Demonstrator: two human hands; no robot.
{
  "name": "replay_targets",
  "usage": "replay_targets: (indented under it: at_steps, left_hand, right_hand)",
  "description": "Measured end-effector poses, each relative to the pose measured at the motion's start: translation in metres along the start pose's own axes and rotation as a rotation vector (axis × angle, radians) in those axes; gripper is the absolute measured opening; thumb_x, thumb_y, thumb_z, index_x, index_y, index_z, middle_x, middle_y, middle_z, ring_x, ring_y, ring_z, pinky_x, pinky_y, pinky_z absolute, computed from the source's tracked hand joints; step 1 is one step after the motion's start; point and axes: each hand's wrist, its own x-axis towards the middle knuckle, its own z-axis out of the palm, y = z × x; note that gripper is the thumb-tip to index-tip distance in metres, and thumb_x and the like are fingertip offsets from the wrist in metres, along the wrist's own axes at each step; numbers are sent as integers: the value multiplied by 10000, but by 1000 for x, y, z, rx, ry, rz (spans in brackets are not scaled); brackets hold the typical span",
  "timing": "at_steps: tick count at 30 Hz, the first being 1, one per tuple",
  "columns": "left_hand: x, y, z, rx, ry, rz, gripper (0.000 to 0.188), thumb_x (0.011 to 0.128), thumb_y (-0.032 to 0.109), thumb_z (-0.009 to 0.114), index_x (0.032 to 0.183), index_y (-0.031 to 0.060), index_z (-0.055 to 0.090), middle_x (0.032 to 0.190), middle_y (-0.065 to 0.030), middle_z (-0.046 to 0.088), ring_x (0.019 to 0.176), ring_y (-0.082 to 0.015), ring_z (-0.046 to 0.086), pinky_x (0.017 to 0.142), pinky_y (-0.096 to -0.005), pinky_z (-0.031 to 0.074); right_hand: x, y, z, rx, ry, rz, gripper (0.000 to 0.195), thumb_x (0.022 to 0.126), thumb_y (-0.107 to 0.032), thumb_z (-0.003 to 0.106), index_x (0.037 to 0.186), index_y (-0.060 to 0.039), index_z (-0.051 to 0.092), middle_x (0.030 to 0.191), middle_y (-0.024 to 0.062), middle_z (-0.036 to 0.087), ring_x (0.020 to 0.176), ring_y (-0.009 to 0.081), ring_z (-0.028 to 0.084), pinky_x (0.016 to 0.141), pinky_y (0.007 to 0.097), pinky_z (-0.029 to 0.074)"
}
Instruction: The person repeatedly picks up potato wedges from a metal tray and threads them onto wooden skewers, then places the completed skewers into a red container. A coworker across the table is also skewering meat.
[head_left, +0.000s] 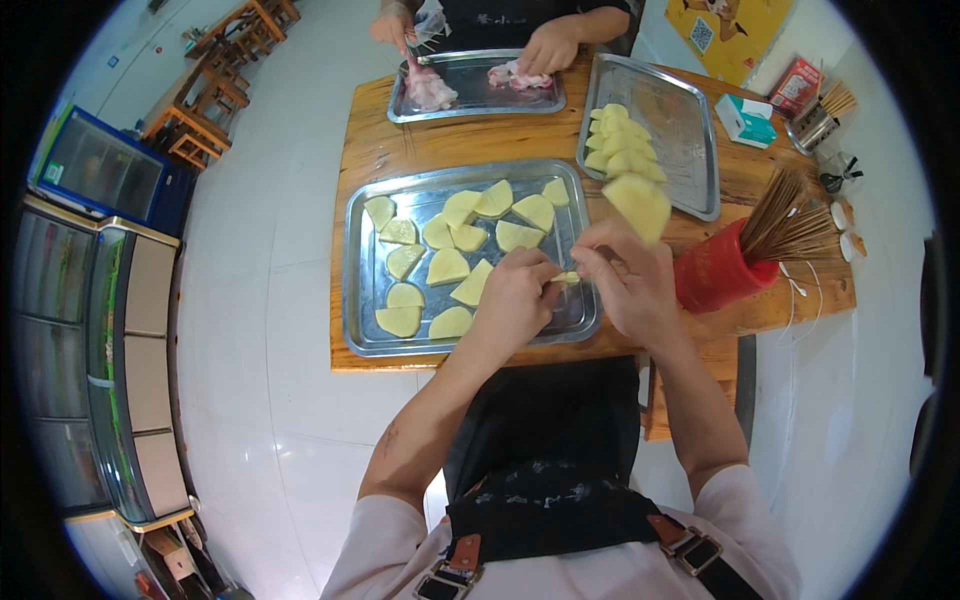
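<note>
My left hand (517, 296) is over the right part of a metal tray (351, 262), pinching a pale yellow slice (566, 277) seen edge-on. Close to its right, my right hand (630, 281) has thumb and fingers pinched together; what they grip looks like a thin skewer, mostly hidden by the fingers. A larger, motion-blurred potato slice (637, 206) stands up just beyond my right knuckles. Flat potato slices (448, 267) lie spread over the tray. On a second metal tray (694, 112), at the back right, overlapping potato slices (621, 142) form rows.
Across the wooden table (465, 142), a co-worker's hands (551, 49) handle raw meat (431, 90) on a third tray (480, 115). A red container (724, 274) of thin sticks (784, 217) stands close right of my right hand. Behind it are a tissue box (746, 120) and a metal holder (814, 127).
</note>
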Motion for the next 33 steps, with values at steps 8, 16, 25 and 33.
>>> replay_targets:
  at_steps: [8, 16, 25, 33]
  left_hand:
    - [0, 17, -8, -68, 53, -56, 164, 886, 33, 821, 982, 0, 692, 929, -160, 626, 786, -342, 666, 711, -413, 535]
    - [-2, 28, -33, -899, -62, -530, 85, 1000, 43, 794, 1007, 13, 715, 837, 16, 677, 686, -65, 572, 640, -232, 455]
    - [6, 24, -36, -1211, 129, -673, 93, 1008, 70, 794, 1044, 25, 721, 857, -20, 701, 665, -87, 595, 601, -222, 446]
    - [34, 3, -90, -1166, 392, -660, 122, 997, 80, 784, 1091, 25, 730, 925, -26, 731, 680, -107, 600, 603, -256, 471]
  right_hand:
    - [24, -11, -6, 373, 115, 142, 47, 1022, -52, 742, 1028, -14, 716, 881, 30, 712, 714, 88, 655, 639, 250, 512]
    - [14, -8, 9, 384, 40, 289, 135, 1055, -127, 737, 1044, 7, 751, 884, -17, 725, 769, 30, 600, 681, 228, 480]
    - [-19, -3, 13, 395, -256, 517, 181, 1054, -156, 723, 1004, 9, 778, 767, 13, 745, 681, 64, 608, 631, 266, 484]
    - [-46, -23, 8, 53, -243, 204, 96, 1002, -72, 710, 950, 8, 699, 764, 169, 689, 678, 333, 682, 644, 390, 518]
